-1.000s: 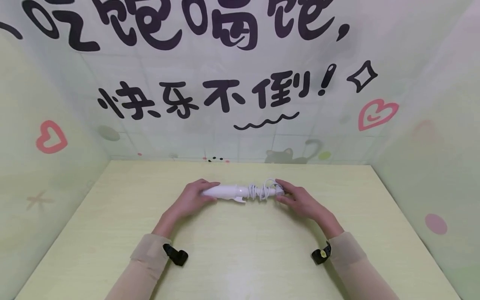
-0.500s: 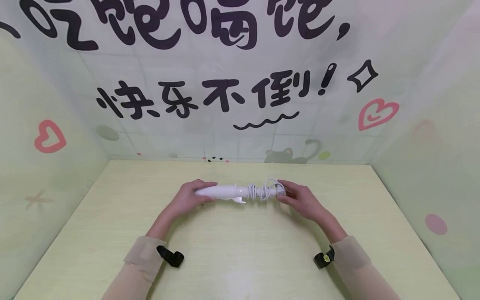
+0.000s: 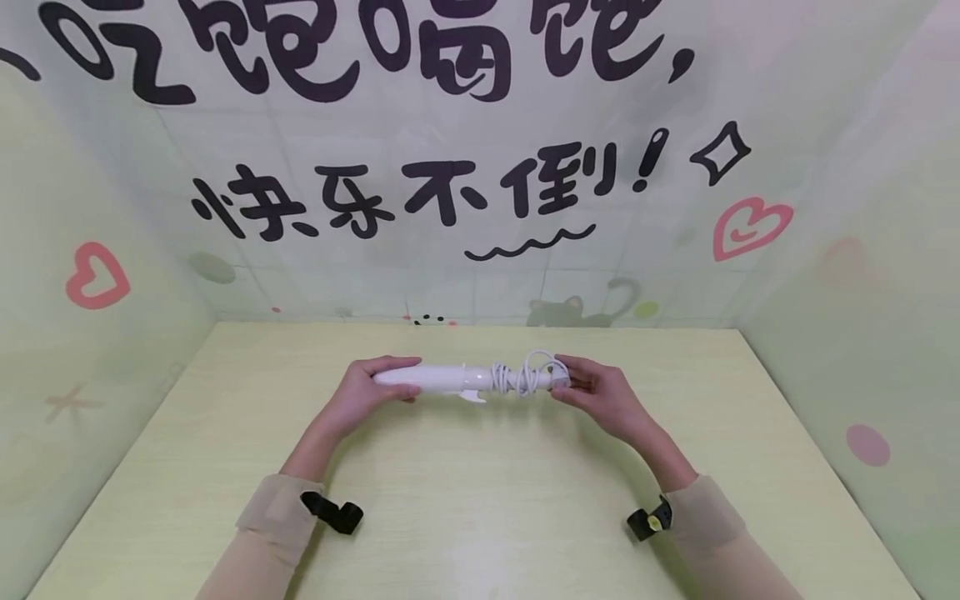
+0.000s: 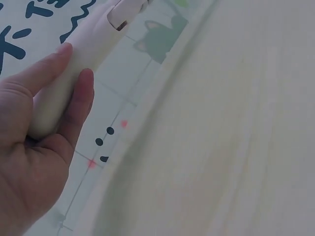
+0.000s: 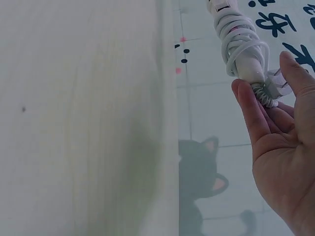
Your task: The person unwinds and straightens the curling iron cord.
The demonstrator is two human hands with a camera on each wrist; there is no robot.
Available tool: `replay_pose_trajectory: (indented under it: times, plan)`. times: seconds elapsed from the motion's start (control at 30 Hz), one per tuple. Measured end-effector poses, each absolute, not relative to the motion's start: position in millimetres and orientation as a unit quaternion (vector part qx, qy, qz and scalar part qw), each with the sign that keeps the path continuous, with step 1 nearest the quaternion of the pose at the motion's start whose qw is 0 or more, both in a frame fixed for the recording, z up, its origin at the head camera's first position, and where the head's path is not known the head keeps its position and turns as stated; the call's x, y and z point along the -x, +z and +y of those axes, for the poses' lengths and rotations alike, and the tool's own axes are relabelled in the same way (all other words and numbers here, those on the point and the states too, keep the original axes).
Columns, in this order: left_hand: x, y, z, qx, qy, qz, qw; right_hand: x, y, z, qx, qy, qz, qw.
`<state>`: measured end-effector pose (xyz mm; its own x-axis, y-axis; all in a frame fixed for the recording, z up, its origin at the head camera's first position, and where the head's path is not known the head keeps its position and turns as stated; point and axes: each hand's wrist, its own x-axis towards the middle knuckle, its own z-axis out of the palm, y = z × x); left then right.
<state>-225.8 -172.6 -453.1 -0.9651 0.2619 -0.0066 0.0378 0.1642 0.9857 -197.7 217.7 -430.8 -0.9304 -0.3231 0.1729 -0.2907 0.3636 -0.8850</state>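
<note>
A white curling iron (image 3: 438, 379) is held level across the middle of the head view, close over the table. My left hand (image 3: 360, 392) grips the rounded end of its barrel, thumb on one side and fingers on the other; the left wrist view shows that end (image 4: 49, 110) inside the palm. A small lever (image 3: 472, 396) sticks out near the iron's middle. White cord (image 3: 501, 377) winds in loops round the handle. At the handle's tail my right hand (image 3: 603, 396) holds the iron, fingertips under it and thumb by the white plug (image 5: 278, 82).
The pale wooden table (image 3: 480, 500) spreads beneath both arms. Behind it rises a printed wall (image 3: 480, 287) with dark lettering, and side walls stand left and right. Each wrist wears a black camera on a strap (image 3: 341, 517).
My left hand has moved left, and more of the barrel shows beside it. The right hand stays at the handle end with only a slight shift.
</note>
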Motion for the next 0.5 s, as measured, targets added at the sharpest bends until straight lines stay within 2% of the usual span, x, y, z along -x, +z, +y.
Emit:
replay_pose_trajectory:
  times: [0.5]
  plan:
    - [220,-441,-176,-0.101,0.650,0.749,0.084,190,-417,219,0.204,-0.560,0.803,0.031]
